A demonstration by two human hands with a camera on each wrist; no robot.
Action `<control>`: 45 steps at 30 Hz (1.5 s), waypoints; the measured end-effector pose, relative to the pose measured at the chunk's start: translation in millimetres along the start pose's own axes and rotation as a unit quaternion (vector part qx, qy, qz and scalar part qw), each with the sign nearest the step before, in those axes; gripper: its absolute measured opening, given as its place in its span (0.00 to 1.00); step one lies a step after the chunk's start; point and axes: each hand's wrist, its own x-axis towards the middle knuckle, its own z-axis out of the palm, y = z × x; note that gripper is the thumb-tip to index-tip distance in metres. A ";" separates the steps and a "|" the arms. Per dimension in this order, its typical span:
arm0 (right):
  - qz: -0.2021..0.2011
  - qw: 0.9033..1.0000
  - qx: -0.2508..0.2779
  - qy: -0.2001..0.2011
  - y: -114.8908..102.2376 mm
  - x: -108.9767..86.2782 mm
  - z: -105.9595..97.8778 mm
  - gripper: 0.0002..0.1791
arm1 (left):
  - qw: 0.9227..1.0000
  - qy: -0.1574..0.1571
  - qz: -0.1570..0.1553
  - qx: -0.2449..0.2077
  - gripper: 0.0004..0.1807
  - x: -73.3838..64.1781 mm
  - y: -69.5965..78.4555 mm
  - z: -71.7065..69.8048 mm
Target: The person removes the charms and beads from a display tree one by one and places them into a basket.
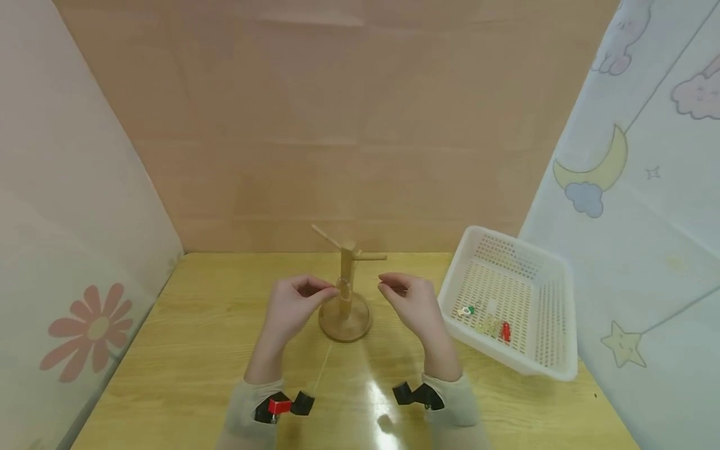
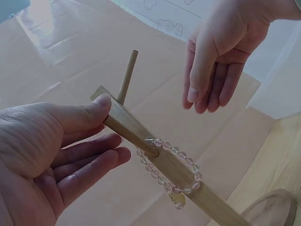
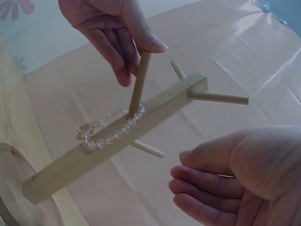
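Observation:
A wooden stand with pegs (image 1: 347, 275) rises from a round base (image 1: 345, 322) between my hands. A bracelet of clear and pale pink beads (image 2: 175, 150) hangs on one peg (image 3: 140, 84), against the square post, with a small charm (image 2: 178, 198) at its lower end. My left hand (image 1: 298, 306) pinches the tip of that peg between thumb and index finger, its other fingers loosely bent. To the right of the post my right hand (image 1: 413, 303) is held in the air, fingers relaxed and holding nothing, apart from the stand.
A white perforated basket (image 1: 554, 312) stands on the table's right side. Inside it lie a red item (image 1: 505, 331), a green and white item (image 1: 467, 310) and some pale beads (image 1: 488, 325). A brown sheet (image 1: 349, 125) hangs behind the wooden table (image 1: 214, 350).

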 end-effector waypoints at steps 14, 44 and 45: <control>-0.062 0.998 0.016 -0.028 -3.5 3.5 21.4 0.12 | 0.996 -0.074 -0.004 -0.040 0.08 -2.5 -1.0 7.7; -0.088 0.995 -0.035 -0.010 -1.3 12.9 39.1 0.06 | 0.992 0.116 0.050 -0.021 0.12 37.0 27.2 -11.5; -0.091 0.995 -0.037 -0.008 -0.8 13.7 39.3 0.06 | 0.991 0.120 0.054 -0.024 0.11 37.5 27.3 -10.6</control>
